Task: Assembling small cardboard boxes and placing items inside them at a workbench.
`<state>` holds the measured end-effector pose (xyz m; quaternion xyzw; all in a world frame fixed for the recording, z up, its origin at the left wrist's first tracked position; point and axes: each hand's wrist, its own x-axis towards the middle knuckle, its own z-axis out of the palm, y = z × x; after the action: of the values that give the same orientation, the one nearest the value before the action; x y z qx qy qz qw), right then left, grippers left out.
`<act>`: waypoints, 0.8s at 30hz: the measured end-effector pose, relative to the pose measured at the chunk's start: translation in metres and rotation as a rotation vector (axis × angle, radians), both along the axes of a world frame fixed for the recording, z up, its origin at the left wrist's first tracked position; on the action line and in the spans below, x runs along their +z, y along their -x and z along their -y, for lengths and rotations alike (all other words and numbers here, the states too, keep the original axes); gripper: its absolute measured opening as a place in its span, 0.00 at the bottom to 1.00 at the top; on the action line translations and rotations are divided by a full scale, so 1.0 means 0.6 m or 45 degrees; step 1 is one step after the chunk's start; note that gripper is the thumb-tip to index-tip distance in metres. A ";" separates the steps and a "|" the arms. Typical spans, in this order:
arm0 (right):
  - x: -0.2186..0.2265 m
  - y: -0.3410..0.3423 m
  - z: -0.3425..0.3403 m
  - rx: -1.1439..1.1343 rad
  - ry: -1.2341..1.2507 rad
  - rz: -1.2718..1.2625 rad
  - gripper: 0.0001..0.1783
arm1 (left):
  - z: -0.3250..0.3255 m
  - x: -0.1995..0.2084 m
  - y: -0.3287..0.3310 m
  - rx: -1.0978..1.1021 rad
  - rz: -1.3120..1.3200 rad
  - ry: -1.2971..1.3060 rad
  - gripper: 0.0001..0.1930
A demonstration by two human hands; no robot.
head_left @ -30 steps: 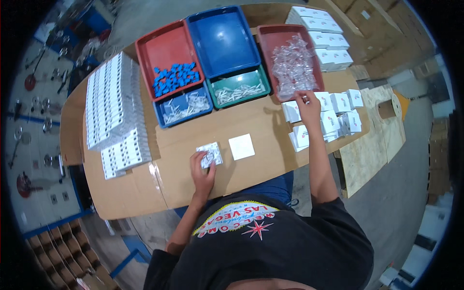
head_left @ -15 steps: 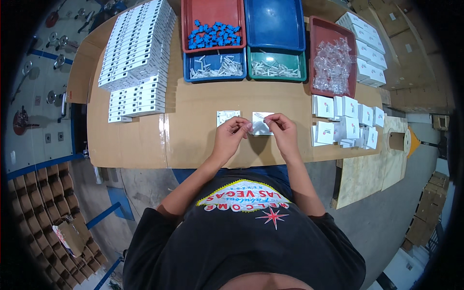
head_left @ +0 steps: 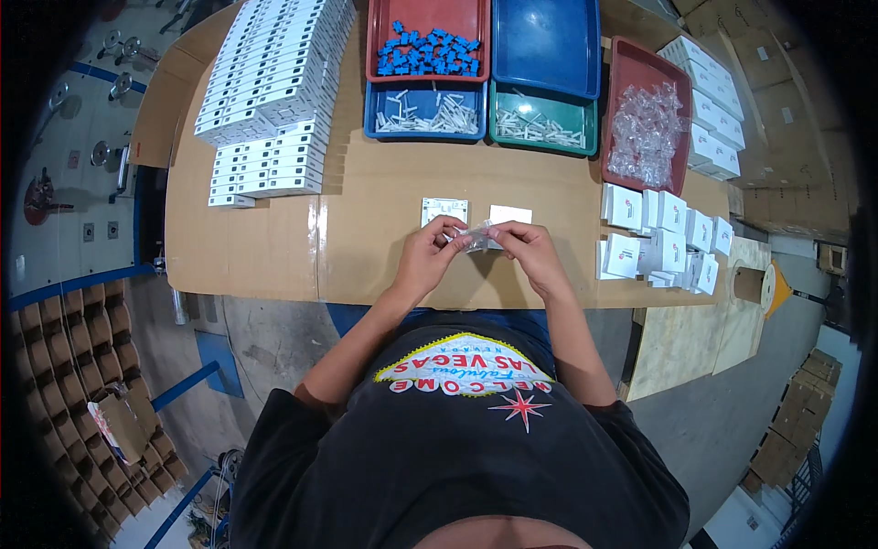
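Observation:
Between my two hands, above the cardboard surface, is a small clear plastic bag (head_left: 476, 240); its contents are too small to make out. My left hand (head_left: 426, 259) pinches one side of it, fingers closed. My right hand (head_left: 532, 259) grips the other side between thumb and fingers. Just beyond the left fingers lies a white square plate with moulded details (head_left: 444, 209). A plain white square piece (head_left: 510, 215) lies beside it, partly covered by the right hand.
Tall stacks of white boxes (head_left: 270, 101) stand at the left. Along the back are a red tray of blue parts (head_left: 485, 41), a blue tray (head_left: 370, 123) and a green tray (head_left: 594, 137) of white pins. A red tray of clear bags (head_left: 684, 151) and white packets (head_left: 672, 215) are at right.
The clear bag now shows stretched between both hands. My right hand has shifted off the plain white piece, uncovering more of it. The whole view has shifted slightly.

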<state>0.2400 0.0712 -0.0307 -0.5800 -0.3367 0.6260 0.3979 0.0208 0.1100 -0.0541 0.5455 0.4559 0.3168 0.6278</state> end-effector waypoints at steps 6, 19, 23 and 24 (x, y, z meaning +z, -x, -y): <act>0.000 0.022 0.003 -0.167 -0.020 -0.011 0.08 | -0.001 0.045 0.001 0.279 -0.440 -0.925 0.12; 0.005 0.050 0.004 -0.115 0.046 -0.038 0.05 | 0.004 0.033 0.002 -0.053 -0.367 -0.761 0.09; -0.008 0.044 0.001 -0.078 0.028 0.025 0.05 | 0.006 0.037 0.001 -0.028 -0.372 -0.710 0.07; -0.007 0.045 0.000 -0.081 0.013 0.052 0.04 | 0.006 0.036 0.001 -0.026 -0.371 -0.709 0.07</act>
<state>0.2129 0.0712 -0.0350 -0.6050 -0.3232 0.6028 0.4077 0.0203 0.1067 -0.0325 0.7407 0.4313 0.3419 0.3854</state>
